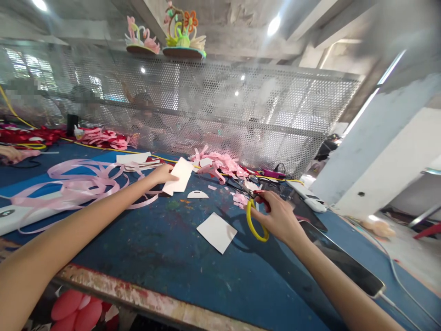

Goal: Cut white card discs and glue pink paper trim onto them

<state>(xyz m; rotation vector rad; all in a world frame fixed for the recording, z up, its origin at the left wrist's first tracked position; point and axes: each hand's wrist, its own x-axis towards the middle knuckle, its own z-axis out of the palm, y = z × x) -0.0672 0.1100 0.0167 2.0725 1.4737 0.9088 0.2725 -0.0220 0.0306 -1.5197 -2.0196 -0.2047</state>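
Scissors (249,212) with yellow handles are gripped in the right hand (274,211) in the head view, their blades pointing away from the person over the table (193,271); how far the blades are parted is hard to tell. The left hand (165,174) pinches white card (182,175) by its near side, raised above the table. Between the two hands and nearer the person, a white square (217,232) lies flat, with a white half-round piece (198,195) beyond it. Small pink scraps (240,199) are scattered close to the scissors, and a heap of pink pieces (223,163) sits farther back. Loops of pink ribbon (74,184) spread at the left, near a stack of card (134,159). A phone (339,257) with a cable plugged in lies by the right forearm. Behind the table stands a perforated metal screen (213,101).
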